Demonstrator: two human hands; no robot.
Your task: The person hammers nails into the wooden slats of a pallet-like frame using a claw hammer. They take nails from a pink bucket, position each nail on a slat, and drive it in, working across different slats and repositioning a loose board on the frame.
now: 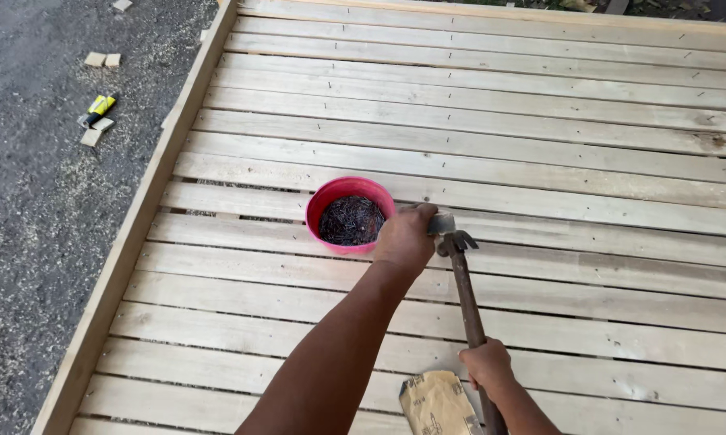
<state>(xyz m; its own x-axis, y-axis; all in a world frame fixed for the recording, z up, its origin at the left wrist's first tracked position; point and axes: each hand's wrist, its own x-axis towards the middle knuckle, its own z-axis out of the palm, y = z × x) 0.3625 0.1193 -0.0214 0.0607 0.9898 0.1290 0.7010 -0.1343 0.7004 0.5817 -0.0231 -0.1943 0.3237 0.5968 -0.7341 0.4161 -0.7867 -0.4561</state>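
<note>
2 hands at a hammer (464,300) on pale slats (540,153).
Left hand (405,236) clenched beside hammerhead, contents hidden; right hand (487,364) grips handle. Brown paper bag (437,403) cut off below; red bowl (330,196) nearby.

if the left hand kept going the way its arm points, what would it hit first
Probably the red bowl of nails: the left hand already sits by its rim, beside the hammer head. Depth is unclear.

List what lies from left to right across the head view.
Yellow-and-black tool on the gravel → red plastic bowl of dark nails → left hand → claw hammer with rusty handle, gripped by the right hand.
</note>
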